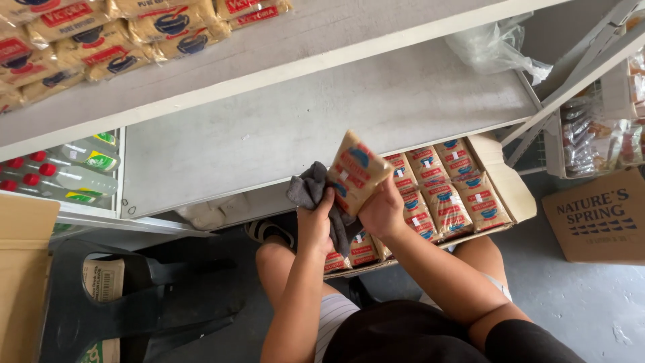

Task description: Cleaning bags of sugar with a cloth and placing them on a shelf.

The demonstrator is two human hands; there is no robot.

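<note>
Tan plastic, printed in red and blue, wraps the small flat packet [357,171] that I hold up in front of me, just below the near edge of the bare grey shelf board [322,121]. My right hand [383,214] is curled around its lower right side, fingers closed on it, while my left hand [316,225] is clenched on a crumpled dark grey cloth [310,189] that touches the packet's left edge. Just beyond and below my hands, on the floor under the shelf, sits an open brown cardboard box [500,178] with rows of the same tan packets [447,195] lying flat inside; as far as I can judge it is mostly full, so most of them are not yet handled. Far left, on the white upper shelf [282,47], a cluster of like packets [101,40] already lies. Lower left stand clear bottles with red caps [60,175], and near left a dark plastic chair [134,296]. Far right is another brown printed carton [598,215] on the grey floor.
</note>
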